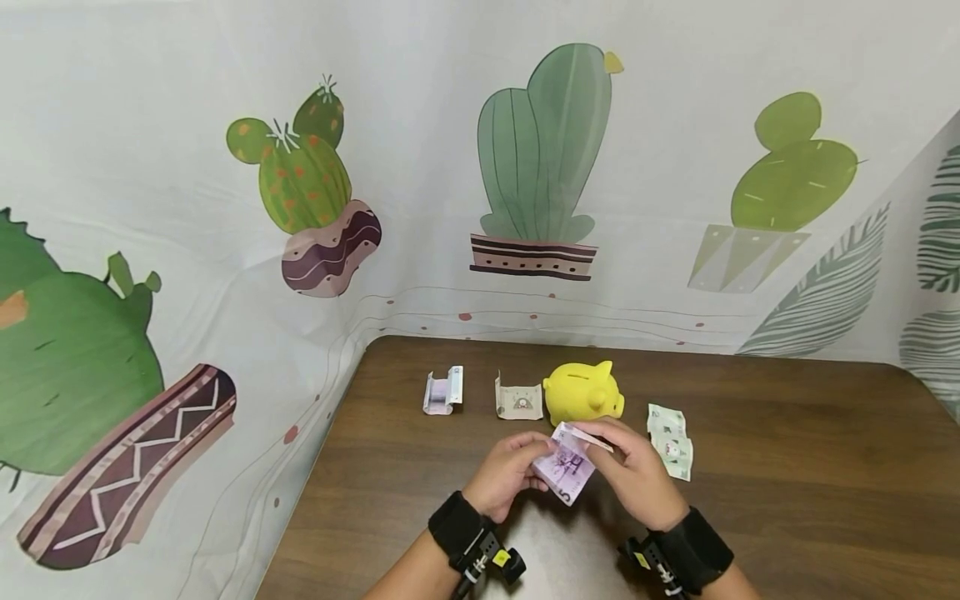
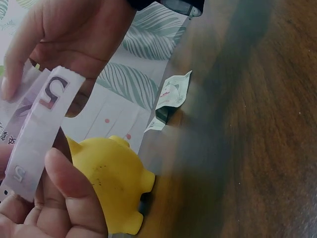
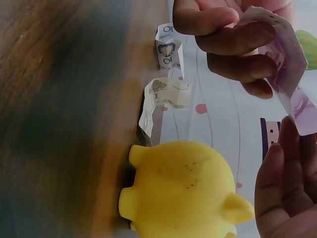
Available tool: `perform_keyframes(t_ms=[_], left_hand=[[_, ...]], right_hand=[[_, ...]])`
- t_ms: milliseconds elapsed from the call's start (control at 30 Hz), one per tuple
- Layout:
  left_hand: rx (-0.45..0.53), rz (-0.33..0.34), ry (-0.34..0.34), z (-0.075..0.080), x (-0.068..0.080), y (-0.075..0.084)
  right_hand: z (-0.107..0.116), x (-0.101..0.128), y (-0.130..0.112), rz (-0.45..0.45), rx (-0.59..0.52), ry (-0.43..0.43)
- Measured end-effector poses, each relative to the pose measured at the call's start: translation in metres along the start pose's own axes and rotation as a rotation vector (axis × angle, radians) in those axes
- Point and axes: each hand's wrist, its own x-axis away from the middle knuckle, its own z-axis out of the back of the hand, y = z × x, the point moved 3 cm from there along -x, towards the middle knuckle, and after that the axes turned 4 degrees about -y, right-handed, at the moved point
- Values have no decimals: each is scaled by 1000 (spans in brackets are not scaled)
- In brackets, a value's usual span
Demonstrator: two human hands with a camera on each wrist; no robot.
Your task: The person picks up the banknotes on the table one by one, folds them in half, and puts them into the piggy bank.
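Both hands hold a purple banknote [image 1: 567,463] marked 5 just above the table, in front of a yellow piggy bank [image 1: 583,392]. My left hand [image 1: 542,463] pinches the note's left side, with its thumb [image 2: 69,188] on the strip-like folded note [image 2: 37,136]. My right hand [image 1: 597,446] grips the note's upper right edge. In the right wrist view the note [image 3: 292,74] bends between the left hand's fingers [image 3: 233,42] and my right hand [image 3: 290,193]. The piggy bank [image 3: 183,191] stands on the table just beyond the hands, slot on top.
A folded pale purple note [image 1: 444,390] and a folded beige note [image 1: 518,398] lie left of the piggy bank. Green notes [image 1: 671,440] lie to its right. The brown table [image 1: 810,500] meets a cactus-print cloth wall [image 1: 540,167] at back and left.
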Motion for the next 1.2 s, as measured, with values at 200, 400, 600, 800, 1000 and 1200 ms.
perform_keyframes(t_ms=[200, 400, 600, 800, 1000, 1200], left_hand=[[1, -1, 0, 1, 1, 1], [30, -15, 45, 4, 0, 2], [57, -21, 74, 7, -1, 0], [64, -39, 91, 8, -1, 2], [79, -40, 101, 7, 0, 4], [105, -41, 93, 7, -1, 6]], right_hand=[[-2, 0, -3, 31, 1, -43], [-5, 0, -6, 34, 62, -41], [-8, 1, -6, 65, 105, -50], [-9, 1, -4, 88, 124, -64], [-9, 2, -1, 84, 146, -75], [-10, 2, 0, 85, 160, -83]])
